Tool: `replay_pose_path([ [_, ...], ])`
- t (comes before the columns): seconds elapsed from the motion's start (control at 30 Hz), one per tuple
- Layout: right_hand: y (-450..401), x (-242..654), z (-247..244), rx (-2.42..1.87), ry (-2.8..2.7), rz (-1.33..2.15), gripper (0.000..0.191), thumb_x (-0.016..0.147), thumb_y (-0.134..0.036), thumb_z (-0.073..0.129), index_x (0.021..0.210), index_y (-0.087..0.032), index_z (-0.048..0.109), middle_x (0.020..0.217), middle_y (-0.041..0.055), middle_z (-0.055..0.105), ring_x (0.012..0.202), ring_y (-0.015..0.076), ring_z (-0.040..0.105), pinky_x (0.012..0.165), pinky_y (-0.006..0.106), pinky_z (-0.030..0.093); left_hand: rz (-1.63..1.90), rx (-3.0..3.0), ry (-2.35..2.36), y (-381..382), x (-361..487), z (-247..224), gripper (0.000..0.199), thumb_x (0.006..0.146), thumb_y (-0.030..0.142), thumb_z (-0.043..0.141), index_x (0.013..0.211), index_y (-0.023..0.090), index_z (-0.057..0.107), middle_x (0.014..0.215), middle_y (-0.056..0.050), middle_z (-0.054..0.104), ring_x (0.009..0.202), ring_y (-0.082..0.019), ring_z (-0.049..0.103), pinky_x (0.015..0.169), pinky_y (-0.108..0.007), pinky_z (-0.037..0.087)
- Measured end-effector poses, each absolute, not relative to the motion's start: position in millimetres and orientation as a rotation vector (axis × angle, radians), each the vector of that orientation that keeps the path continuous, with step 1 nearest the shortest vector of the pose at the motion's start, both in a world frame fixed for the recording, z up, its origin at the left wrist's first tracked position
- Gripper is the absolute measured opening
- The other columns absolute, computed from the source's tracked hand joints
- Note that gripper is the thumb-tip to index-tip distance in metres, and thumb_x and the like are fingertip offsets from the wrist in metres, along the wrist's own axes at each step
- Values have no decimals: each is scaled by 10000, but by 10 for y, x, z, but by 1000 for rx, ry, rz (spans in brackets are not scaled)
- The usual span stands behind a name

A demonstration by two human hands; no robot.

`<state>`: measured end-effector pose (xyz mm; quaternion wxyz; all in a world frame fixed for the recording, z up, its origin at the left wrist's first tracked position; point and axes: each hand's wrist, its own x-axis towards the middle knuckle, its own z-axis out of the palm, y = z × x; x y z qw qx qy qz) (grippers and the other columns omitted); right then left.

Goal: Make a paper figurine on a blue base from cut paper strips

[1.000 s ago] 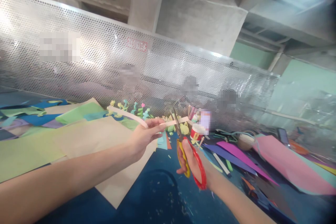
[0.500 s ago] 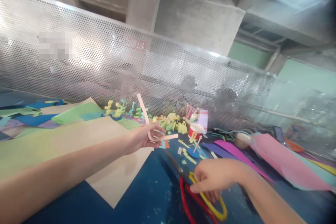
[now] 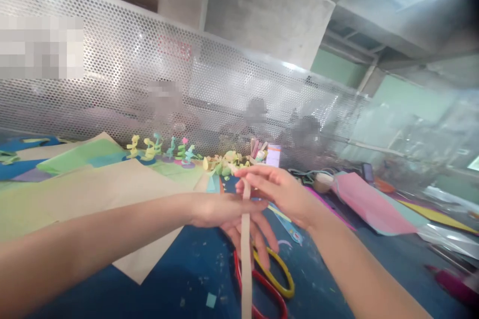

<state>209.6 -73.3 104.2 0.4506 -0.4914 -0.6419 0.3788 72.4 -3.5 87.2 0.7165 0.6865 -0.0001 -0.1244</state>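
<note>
A narrow pale paper strip (image 3: 246,254) hangs in front of me and runs down past the bottom edge of the view. My left hand (image 3: 220,209) grips it between the thumb and the fingers, with the other fingertips pointing down. At the strip's top end, my right hand (image 3: 290,192) pinches it, its fingers partly hidden behind the paper. Below my left hand, scissors with one red and one yellow handle (image 3: 287,279) lie on the blue table (image 3: 202,264). Their blades are hidden behind the hand and the strip.
Large beige paper (image 3: 123,199) and green paper (image 3: 93,157) cover the left side. Small curled paper figures (image 3: 172,148) stand at the back, beside a pile of yellow-green paper pieces (image 3: 228,162). Pink paper (image 3: 374,204) lies at the right, near a cup (image 3: 324,182). A perforated metal screen (image 3: 123,65) rises behind.
My right hand has let go of the scissors, which now lie on the table, and has moved up to the strip. My left hand has moved right, turning the strip to hang downward.
</note>
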Motion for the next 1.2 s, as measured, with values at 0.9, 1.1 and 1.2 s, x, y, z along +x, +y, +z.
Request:
replay_pose_path([
  [0.9,-817,3131,1145,-1716,-1705,760,265,784,-413,543,848,-161,596,894,50,639,804,151,605,749,292,464,752,1826,274,733,1513,397,220,737,351,556,811,178,671,753,-48,691,704,-177,641,661,-256,484],
  [1.1,-711,2875,958,-1963,-1937,850,292,767,-218,529,1058,-215,504,697,-19,659,434,80,432,421,193,323,856,1764,436,575,800,437,194,738,334,569,663,172,646,701,-53,657,640,-176,622,631,-268,492],
  [1.2,-771,2724,859,-2009,-2048,764,246,783,-171,461,1014,-238,516,722,-16,665,482,100,468,435,195,320,867,1767,459,465,576,334,191,756,352,559,747,185,652,683,-38,641,681,-188,613,624,-259,490],
])
